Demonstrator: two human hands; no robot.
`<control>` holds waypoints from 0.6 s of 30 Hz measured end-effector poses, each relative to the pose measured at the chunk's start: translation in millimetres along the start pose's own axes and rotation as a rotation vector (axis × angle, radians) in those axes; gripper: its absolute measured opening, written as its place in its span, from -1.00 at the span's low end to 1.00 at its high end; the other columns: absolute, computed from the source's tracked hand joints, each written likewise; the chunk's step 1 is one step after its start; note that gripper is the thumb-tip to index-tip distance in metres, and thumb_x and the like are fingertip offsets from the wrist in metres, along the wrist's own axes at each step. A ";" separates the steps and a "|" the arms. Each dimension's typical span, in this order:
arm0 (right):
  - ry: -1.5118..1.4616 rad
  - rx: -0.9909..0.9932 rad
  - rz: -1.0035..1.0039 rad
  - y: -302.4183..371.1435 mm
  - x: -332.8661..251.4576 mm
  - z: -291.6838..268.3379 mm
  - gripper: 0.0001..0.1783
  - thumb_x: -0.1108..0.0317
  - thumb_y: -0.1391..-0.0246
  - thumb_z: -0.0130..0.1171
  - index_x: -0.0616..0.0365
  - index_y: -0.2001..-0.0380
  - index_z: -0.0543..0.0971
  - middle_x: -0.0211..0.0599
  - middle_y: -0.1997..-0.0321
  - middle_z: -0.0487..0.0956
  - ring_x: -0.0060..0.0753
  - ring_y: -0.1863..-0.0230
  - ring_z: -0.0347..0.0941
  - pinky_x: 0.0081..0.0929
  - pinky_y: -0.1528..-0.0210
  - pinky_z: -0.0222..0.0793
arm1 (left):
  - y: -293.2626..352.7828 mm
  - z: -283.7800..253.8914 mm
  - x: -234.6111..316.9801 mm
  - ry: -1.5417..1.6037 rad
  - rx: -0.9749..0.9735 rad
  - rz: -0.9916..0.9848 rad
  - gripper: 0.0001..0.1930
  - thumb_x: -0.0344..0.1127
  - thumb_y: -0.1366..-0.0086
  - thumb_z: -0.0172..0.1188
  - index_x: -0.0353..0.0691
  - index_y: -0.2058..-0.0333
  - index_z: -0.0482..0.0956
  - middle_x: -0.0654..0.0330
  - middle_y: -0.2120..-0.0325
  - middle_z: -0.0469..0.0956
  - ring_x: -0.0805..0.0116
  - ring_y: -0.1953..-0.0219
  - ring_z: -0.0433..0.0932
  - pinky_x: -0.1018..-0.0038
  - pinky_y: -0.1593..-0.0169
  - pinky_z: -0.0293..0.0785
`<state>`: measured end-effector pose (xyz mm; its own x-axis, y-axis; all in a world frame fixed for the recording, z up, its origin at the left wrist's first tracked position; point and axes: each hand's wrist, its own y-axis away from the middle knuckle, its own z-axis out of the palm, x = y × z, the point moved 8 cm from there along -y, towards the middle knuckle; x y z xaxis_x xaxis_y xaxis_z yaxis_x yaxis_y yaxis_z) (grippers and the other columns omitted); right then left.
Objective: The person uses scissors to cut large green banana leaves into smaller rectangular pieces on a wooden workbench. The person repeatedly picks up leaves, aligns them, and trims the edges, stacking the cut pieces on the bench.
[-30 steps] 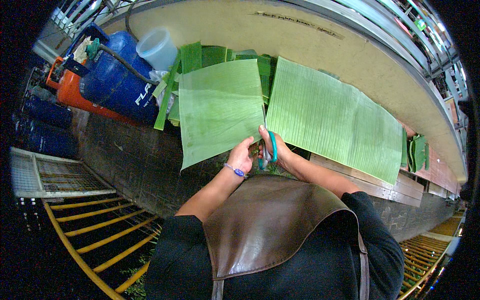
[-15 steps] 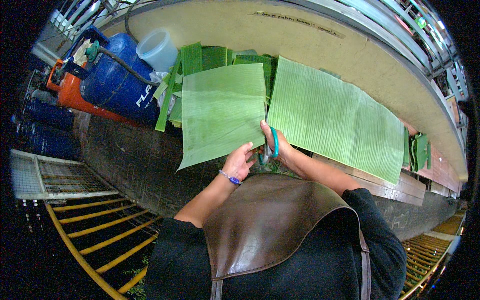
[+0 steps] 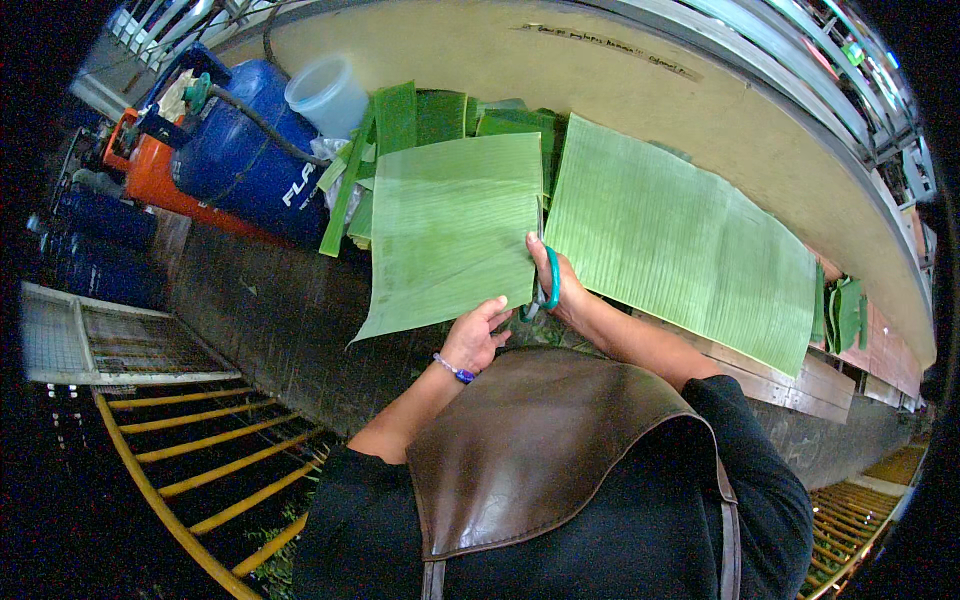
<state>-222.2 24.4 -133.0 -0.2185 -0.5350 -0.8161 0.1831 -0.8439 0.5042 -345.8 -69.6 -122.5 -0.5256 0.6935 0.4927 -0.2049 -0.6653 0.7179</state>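
A squarish piece of banana leaf [image 3: 455, 230] hangs in front of me, with its lower right edge pinched between the thumb and fingers of my left hand [image 3: 478, 335]. My right hand [image 3: 556, 280] is closed round scissors [image 3: 553, 278] with teal handles. The blades lie along the right edge of this piece and are mostly hidden by the leaf and my thumb. To the right, a longer banana leaf sheet [image 3: 680, 240] lies flat on a low wooden bench. More cut leaf strips and pieces [image 3: 430, 115] are heaped behind the held one.
Blue gas cylinders [image 3: 245, 140] and an orange one [image 3: 155, 175] stand at the left, with a hose on top. Beside them is a translucent plastic bucket [image 3: 330, 95]. A pale wall [image 3: 450, 40] runs behind. Yellow railings [image 3: 190, 455] lie at the lower left, and folded leaves [image 3: 845, 312] at the far right.
The view has shifted slightly, so the surroundings sit a little further right. Both hands keep their hold, and the scissor handles look closer together than before.
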 end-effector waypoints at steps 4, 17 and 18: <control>-0.015 0.034 -0.025 -10.1 -1.6 -1.8 -0.14 -0.26 -0.11 -0.04 0.48 -0.03 0.36 0.14 -0.02 0.46 -0.10 0.03 0.45 -0.28 0.00 0.40 | 7.6 -3.6 3.9 -0.021 -0.020 0.018 -0.83 -0.20 -0.25 0.14 -0.03 0.21 0.43 0.32 0.09 0.48 0.34 -0.07 0.36 0.17 -0.12 0.17; 0.008 0.037 -0.042 -31.4 7.8 -13.3 -0.13 -0.26 -0.12 -0.05 0.45 -0.08 0.32 0.09 -0.07 0.44 -0.13 -0.02 0.42 -0.31 -0.08 0.32 | 24.8 -11.7 3.9 -0.024 -0.063 0.012 -0.69 -0.22 -0.22 0.17 -0.09 0.07 0.43 0.34 0.07 0.46 0.39 -0.02 0.37 0.28 -0.04 0.23; 0.002 0.051 -0.044 -34.6 7.4 -14.2 -0.13 -0.27 -0.11 -0.05 0.45 -0.09 0.32 0.09 -0.07 0.44 -0.13 -0.03 0.42 -0.30 -0.08 0.32 | 26.6 -12.7 4.6 -0.023 -0.063 0.014 -0.69 -0.23 -0.22 0.17 -0.08 0.07 0.43 0.34 0.07 0.46 0.38 -0.02 0.38 0.29 -0.03 0.24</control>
<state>-216.5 50.2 -160.5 -0.2232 -0.4975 -0.8383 0.1240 -0.8675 0.4818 -364.1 -87.7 -107.4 -0.5098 0.6896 0.5144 -0.2497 -0.6908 0.6786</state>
